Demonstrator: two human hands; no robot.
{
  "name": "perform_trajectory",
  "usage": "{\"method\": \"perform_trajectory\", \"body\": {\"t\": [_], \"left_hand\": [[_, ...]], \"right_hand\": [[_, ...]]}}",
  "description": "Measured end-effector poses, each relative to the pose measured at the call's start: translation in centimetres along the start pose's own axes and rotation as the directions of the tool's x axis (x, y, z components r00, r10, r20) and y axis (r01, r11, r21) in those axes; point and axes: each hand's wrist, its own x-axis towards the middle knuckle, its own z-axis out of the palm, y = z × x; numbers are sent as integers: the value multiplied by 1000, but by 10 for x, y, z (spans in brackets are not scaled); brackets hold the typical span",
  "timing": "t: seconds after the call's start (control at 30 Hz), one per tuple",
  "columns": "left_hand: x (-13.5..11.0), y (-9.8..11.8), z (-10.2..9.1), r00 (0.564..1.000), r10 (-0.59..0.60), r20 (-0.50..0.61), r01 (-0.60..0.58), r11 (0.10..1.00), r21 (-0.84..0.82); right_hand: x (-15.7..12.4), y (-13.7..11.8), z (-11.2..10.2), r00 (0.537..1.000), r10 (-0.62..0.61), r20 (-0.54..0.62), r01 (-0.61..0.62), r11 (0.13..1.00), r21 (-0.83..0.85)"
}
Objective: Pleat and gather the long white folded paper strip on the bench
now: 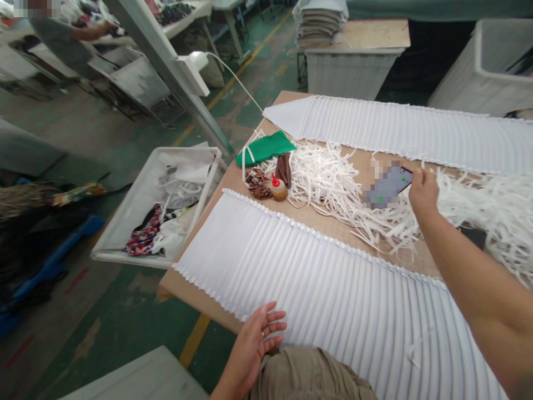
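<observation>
- A grey-blue smartphone [389,186], partly blurred, is held tilted above the table's middle by the right hand [422,191], its fingers at the phone's edge.
- A wide sheet of white pleated fabric [316,278] lies flat along the near edge of the tan-topped table [189,291], its scalloped edge facing the table's middle.
- The open left hand [254,347] is just beside that sheet's near corner, its fingers spread.

Phone [389,186] is being blurred out over most of its screen, display unreadable, with its far end being covered by the right hand [423,191]. Dark object [472,236] is being hidden by white strips [491,205], kind unclear. Pleated white fabric [416,139] is being cut off by the right edge. Left hand [254,347] is being cut off at the wrist by the bottom edge. Co-worker's head [35,8] is being blurred and cut off by the top edge.
</observation>
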Motion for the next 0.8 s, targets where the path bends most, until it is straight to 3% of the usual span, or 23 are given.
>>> {"method": "perform_trajectory", "body": {"t": [0.07,0.1,0.13,0.17,0.23,0.3,0.33,0.4,0.5,0.6,0.67,0.73,0.8], "left_hand": [[-2,1,0,1000,0,-1,0,1000,1],[-2,1,-1,1000,-4,-8,4,1000,3],[-3,0,-2,1000,-4,-16,4,1000,4],[-4,-2,-5,1000,-4,-23,4,1000,6],[-6,-5,-10,999,8,-32,-8,1000,2],[-11,-8,-17,998,36,-46,-36,999,-12],[-14,-8,-21,997,50,-62,-52,998,-23],[-21,-8,-29,993,73,-91,-77,996,-43],[-29,-6,-42,990,74,-118,-83,994,-74],[-29,-5,-50,993,68,-99,-76,994,-82],[-25,-7,-51,994,92,-61,-95,994,-59],[-18,-8,-47,988,153,-17,-153,988,2],[-12,-9,-40,969,244,48,-248,963,108]], "right_hand": [[-16,-10,5,976,-180,-121,161,975,-150],[-27,-17,12,948,-302,-98,275,936,-218],[-39,-25,21,904,-426,-4,410,872,-267],[-51,-33,34,838,-528,141,545,791,-277],[-74,-53,63,647,-624,438,752,616,-233],[-89,-71,91,481,-625,615,866,448,-222],[-93,-78,102,435,-607,665,894,380,-237],[-93,-88,117,398,-561,726,916,283,-283],[-87,-93,118,392,-534,749,920,228,-320],[-95,-97,98,443,-608,659,897,305,-321],[-119,-104,78,440,-665,603,897,361,-256],[-159,-113,57,360,-686,633,921,370,-122],[-214,-122,38,228,-636,737,923,382,44]]}}
